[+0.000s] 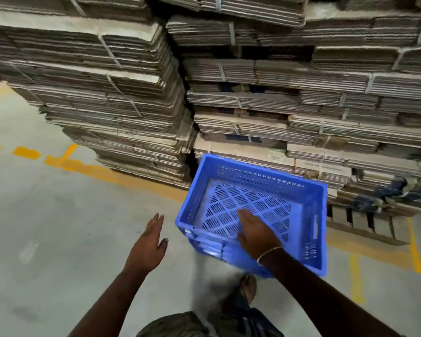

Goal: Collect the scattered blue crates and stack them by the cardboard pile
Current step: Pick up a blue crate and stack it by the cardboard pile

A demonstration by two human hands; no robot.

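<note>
- Head cam, only view I've got: one blue crate (253, 212) sits right up against the foot of the cardboard pile (253, 113), open side up, nothing inside, slotted floor fully visible. From here it looks like it's on the grey concrete floor (46, 227), though the near bottom edge is blurry so I can't swear it's fully down.
- Right hand (257, 233) is stretched out over the near rim of the crate, palm down, fingers straight and close together, pointing into the basket. I can't tell if the palm actually touches the rim or just floats above it. It's not gripping anything. Thin bangle (269, 254) on that wrist.
- Left hand (150, 240) is off to the left of the crate, apart from it, over bare floor. Fingers straight and loosely together, thumb sticking out toward the crate. Holding nothing, touching nothing.
- Yellow floor line (88, 167) runs along the base of the pile, passing behind the crate.
- One shoe (248, 287) shows just below the crate's near corner, pretty blurred.
</note>
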